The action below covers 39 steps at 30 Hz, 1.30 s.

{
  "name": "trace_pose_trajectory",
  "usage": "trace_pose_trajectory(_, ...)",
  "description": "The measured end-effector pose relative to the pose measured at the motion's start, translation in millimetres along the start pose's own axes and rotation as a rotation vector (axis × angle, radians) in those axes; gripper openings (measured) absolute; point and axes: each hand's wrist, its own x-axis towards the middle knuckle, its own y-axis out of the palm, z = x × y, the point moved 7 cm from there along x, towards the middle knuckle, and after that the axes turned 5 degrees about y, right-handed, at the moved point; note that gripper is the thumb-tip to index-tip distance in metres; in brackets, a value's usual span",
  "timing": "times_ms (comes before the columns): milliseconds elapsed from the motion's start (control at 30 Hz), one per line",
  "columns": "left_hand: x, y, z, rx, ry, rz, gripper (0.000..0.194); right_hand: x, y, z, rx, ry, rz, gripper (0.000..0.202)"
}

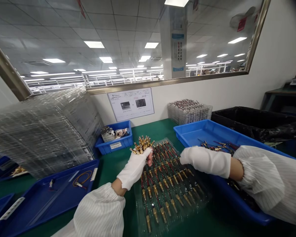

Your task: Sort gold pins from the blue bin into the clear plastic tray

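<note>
My left hand [137, 163], in a white glove with bare fingertips showing, is closed round a bunch of brass-coloured wired connectors [142, 144]. Their gold ends fan out above the fist. Under and beside it lies a clear plastic tray [171, 219], filled with rows of the same connectors [162, 214] on red and black wires. My right hand [197, 158], also gloved, hovers at the tray's right edge with its fingers curled down and together. Its fingertips are turned away, so whatever they may hold is hidden.
A large blue bin [189, 131] with loose wired connectors [219, 146] sits under my right arm. Stacked clear trays [51, 131] rise at left, others [189, 113] at the back. A small blue box [115, 145], a flat blue tray [56, 197] and a black-lined bin [259, 123] stand around.
</note>
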Motion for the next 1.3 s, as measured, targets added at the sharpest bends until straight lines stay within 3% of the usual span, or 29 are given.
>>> trace_pose_trajectory(133,-10.2,7.6,-11.7,-0.006,-0.021,-0.011,0.018,5.5,9.4,27.7,-0.128,-0.127,-0.070,0.027)
trace_pose_trajectory(267,-20.6,23.5,-19.0,-0.044,-0.046,0.041,0.015,20.5,38.0,32.2,0.131,-0.011,-0.050,0.048)
trace_pose_trajectory(433,-21.6,29.8,-7.9,-0.017,-0.026,0.105,0.019,32.8,57.1,25.7,0.405,0.083,-0.052,0.029)
trace_pose_trajectory(667,-11.3,20.5,18.0,0.003,-0.034,0.105,0.022,35.3,58.2,12.7,0.395,0.192,-0.041,0.021)
trace_pose_trajectory(867,-14.9,22.1,15.1,0.007,-0.005,0.162,0.024,29.8,57.5,19.8,0.449,0.194,0.001,0.009)
trace_pose_trajectory(1000,-17.6,21.5,14.4,0.060,0.006,0.189,0.028,27.1,56.7,19.3,0.361,0.229,0.016,0.010)
trace_pose_trajectory(1133,-19.5,22.0,12.2,0.094,0.006,0.201,0.035,27.7,62.0,10.7,0.343,0.233,0.059,0.016)
trace_pose_trajectory(1300,-23.3,29.0,5.5,0.092,0.015,0.267,0.039,30.1,62.7,-4.9,0.295,0.266,0.008,0.016)
